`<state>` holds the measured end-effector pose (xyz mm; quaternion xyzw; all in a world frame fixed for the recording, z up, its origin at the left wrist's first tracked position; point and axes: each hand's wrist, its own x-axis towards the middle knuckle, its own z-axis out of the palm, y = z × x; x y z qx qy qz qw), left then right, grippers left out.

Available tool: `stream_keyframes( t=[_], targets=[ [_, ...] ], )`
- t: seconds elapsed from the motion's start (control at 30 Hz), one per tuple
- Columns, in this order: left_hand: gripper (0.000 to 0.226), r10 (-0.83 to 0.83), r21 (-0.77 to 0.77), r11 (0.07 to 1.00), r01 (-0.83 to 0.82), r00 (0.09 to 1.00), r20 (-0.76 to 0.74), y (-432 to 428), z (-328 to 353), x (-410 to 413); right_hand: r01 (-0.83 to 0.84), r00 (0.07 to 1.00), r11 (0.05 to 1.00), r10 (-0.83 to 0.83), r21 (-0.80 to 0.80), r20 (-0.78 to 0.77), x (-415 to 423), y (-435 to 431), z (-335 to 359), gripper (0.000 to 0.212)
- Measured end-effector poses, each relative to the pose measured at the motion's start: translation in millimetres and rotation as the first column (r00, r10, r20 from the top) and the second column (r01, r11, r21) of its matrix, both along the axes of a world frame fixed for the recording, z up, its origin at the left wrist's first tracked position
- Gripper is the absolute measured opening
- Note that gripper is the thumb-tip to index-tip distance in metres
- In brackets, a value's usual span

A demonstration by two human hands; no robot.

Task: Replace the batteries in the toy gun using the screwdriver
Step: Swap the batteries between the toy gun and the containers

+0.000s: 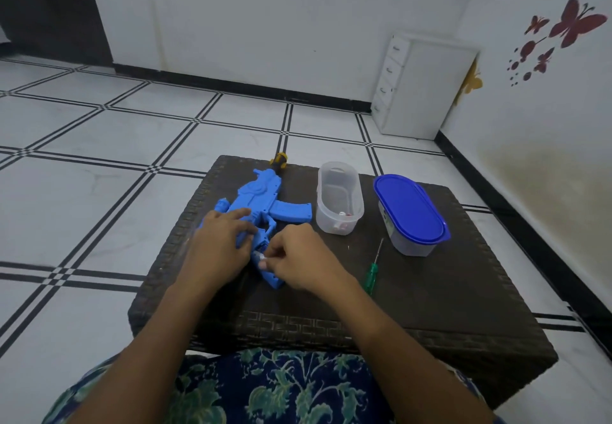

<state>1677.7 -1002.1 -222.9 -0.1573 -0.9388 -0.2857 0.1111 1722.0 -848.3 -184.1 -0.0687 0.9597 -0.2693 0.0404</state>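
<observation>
Toy gun (261, 198) flat on wicker table (463, 291), barrel pointing away from fingers, grip toward them. Left hand (222, 241) pressing body, fingers spread. Right hand (294, 258), nearer grip, pinching small white piece (262, 257), likely battery. Screwdriver (372, 274) lying just right, untouched.

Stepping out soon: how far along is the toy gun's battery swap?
Seemingly done: the screwdriver lies aside on the table, so unscrewing looks finished. In hand: the left hand holds the toy gun down while the right hand pinches a small white piece at its handle, likely a battery. Left: screwing the gun shut.
</observation>
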Motion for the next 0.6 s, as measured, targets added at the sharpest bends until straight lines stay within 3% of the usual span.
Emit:
stream_keyframes(
  t=[0.1,0.2,0.37,0.5,0.6],
  targets=[
    [0.018,-0.004,0.003,1.0,0.004,1.0,0.028,-0.4,1.6,-1.6,-0.057,0.996,0.998,0.059,-0.024,0.069,-4.5,5.0,-1.8,0.009],
    [0.018,-0.025,0.047,0.999,0.023,0.998,0.055,-2.0,0.7,-4.8,-0.126,0.989,0.992,0.127,-0.021,0.082,-5.0,13.9,2.7,0.02],
    [0.018,-0.008,0.097,0.995,0.002,0.998,0.056,-1.0,0.7,-9.8,-0.122,0.992,0.991,0.123,0.048,-0.015,-10.6,14.1,-0.3,0.014],
    [0.019,0.037,0.095,0.995,-0.042,0.998,0.053,2.6,4.1,-10.0,-0.027,0.975,0.987,0.062,0.16,-0.213,-20.6,1.0,-7.5,0.023],
    [0.018,0.048,0.103,0.993,-0.053,0.998,0.052,3.2,4.0,-10.4,-0.015,0.969,0.982,0.061,0.19,-0.241,-20.7,-1.1,-10.3,0.024]
  ],
)
